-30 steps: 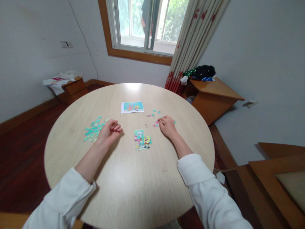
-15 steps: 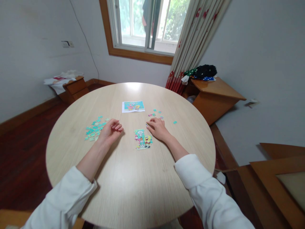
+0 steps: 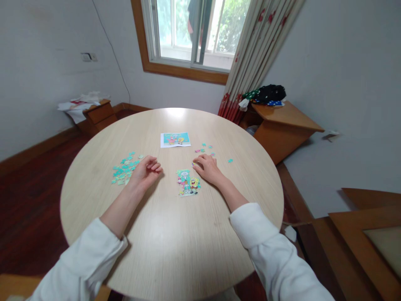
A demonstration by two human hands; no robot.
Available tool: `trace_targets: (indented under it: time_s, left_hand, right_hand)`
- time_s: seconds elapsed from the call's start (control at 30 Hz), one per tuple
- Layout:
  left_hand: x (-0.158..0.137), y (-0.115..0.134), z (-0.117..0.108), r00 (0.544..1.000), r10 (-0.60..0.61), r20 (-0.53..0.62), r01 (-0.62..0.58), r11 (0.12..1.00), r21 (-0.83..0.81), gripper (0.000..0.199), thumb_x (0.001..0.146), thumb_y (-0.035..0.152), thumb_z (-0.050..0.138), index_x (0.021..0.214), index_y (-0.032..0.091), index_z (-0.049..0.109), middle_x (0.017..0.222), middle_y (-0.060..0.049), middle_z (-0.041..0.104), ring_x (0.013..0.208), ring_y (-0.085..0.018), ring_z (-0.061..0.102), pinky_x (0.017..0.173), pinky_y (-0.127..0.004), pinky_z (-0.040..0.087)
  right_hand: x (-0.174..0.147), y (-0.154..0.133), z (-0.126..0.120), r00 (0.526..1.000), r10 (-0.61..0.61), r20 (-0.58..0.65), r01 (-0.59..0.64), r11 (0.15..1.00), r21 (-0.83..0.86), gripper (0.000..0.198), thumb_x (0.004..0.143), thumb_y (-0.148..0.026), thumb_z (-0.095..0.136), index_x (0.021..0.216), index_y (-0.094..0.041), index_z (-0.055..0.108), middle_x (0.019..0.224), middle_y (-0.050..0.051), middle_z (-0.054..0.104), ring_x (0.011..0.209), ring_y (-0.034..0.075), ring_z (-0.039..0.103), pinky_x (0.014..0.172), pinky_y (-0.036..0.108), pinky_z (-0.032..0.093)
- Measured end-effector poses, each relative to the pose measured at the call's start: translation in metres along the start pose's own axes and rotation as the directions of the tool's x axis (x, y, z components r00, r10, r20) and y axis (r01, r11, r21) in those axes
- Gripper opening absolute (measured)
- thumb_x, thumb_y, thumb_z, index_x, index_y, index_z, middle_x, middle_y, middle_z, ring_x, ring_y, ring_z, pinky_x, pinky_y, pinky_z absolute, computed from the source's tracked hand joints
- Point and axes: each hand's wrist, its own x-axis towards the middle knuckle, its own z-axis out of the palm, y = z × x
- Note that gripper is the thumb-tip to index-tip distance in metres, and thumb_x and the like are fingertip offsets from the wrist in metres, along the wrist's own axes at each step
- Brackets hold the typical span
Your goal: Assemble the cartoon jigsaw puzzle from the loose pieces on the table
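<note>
A partly joined jigsaw puzzle with cartoon figures lies flat on the round table, between my hands. My right hand is just beyond its upper right corner, fingertips down and closed on a small puzzle piece that they mostly cover. My left hand rests on its side with the fingers loosely curled in, and nothing shows in them. Beside it on the left spreads a pile of turquoise and pale green loose pieces, partly hidden by that hand.
A printed reference picture lies farther back on the table. Several loose pieces are scattered beyond my right hand, with a single turquoise piece off to the right. A wooden cabinet with cloths on top stands past the table's right edge.
</note>
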Motion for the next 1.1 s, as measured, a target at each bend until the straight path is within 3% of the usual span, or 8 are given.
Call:
trace_targets:
  time_s: [0.47, 0.83, 1.1]
  left_hand:
    - [-0.002, 0.0, 0.002, 1.0, 0.005, -0.017, -0.005, 1.0, 0.002, 0.039, 0.061, -0.001, 0.052, 0.051, 0.018, 0.019, 0.04, 0.009, 0.025, 0.035, -0.003, 0.025, 0.038, -0.018, 0.026]
    - [-0.001, -0.001, 0.001, 1.0, 0.01, -0.005, -0.01, 1.0, 0.016, 0.043, 0.057, 0.0, 0.055, 0.054, 0.019, 0.017, 0.041, 0.01, 0.022, 0.035, -0.003, 0.025, 0.039, -0.018, 0.026]
    - [-0.002, -0.001, 0.002, 1.0, 0.021, -0.021, -0.02, 1.0, 0.023, 0.041, 0.058, 0.0, 0.054, 0.053, 0.018, 0.018, 0.041, 0.01, 0.024, 0.036, -0.003, 0.025, 0.039, -0.018, 0.026]
  right_hand:
    - [0.0, -0.003, -0.003, 1.0, 0.003, 0.02, -0.003, 1.0, -0.018, 0.018, 0.086, -0.027, 0.055, 0.099, -0.022, 0.066, 0.109, 0.008, 0.06, 0.105, 0.023, 0.049, 0.092, 0.041, 0.03]
    - [0.003, 0.003, 0.002, 0.996, -0.082, -0.02, 0.081, 0.996, -0.047, 0.022, 0.091, -0.027, 0.048, 0.092, -0.02, 0.069, 0.1, 0.008, 0.066, 0.099, 0.022, 0.053, 0.087, 0.038, 0.029]
    - [0.008, 0.008, 0.004, 0.993, -0.12, -0.016, 0.12, 0.992, -0.032, 0.022, 0.091, -0.023, 0.047, 0.09, -0.017, 0.069, 0.09, 0.008, 0.067, 0.088, 0.019, 0.058, 0.082, 0.033, 0.036]
